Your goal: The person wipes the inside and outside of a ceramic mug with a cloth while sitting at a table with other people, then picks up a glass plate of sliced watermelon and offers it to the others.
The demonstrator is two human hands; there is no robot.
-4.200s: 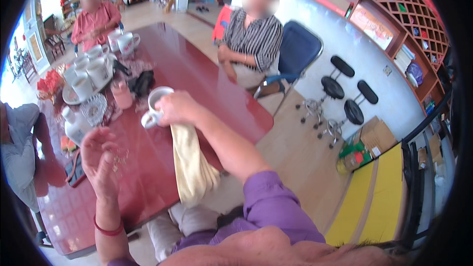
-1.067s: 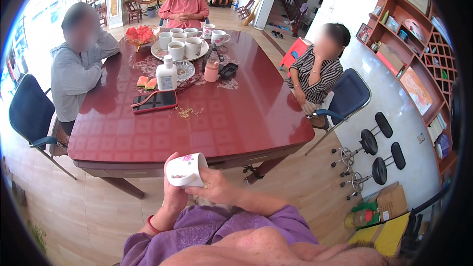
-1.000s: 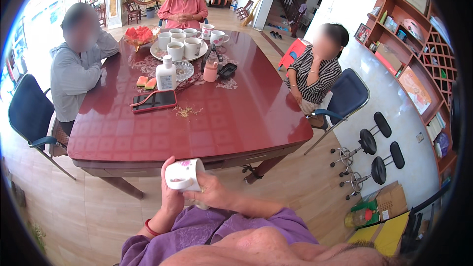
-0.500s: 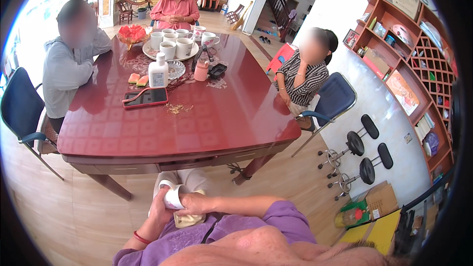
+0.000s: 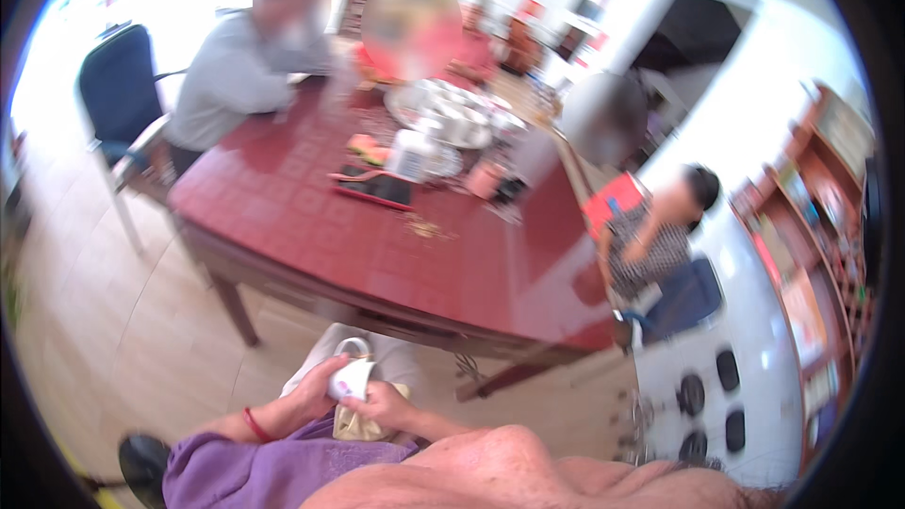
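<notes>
A white mug (image 5: 353, 381) with a small pinkish print is held low over my lap, between both hands. Its handle (image 5: 353, 349) points away from me. My left hand (image 5: 320, 385), with a red band on the wrist, is closed around the mug's left side. My right hand (image 5: 385, 405) grips it from the right, near the rim. A cream-yellow cloth (image 5: 356, 428) lies just below the mug and right hand; whether the right fingers also hold part of it cannot be made out.
Ahead stands a dark red table (image 5: 377, 254) bearing a phone (image 5: 375, 187), a white bottle (image 5: 410, 153), crumbs, fruit pieces and a cluster of white mugs (image 5: 462, 121). Several people sit around it. Stools (image 5: 693, 396) and a shelf unit (image 5: 801, 254) are on the right. Motion blurs the view.
The view has swung and tilted, so the table and people sit further right. The mug has turned in my hands, and its handle now shows on the far side.
</notes>
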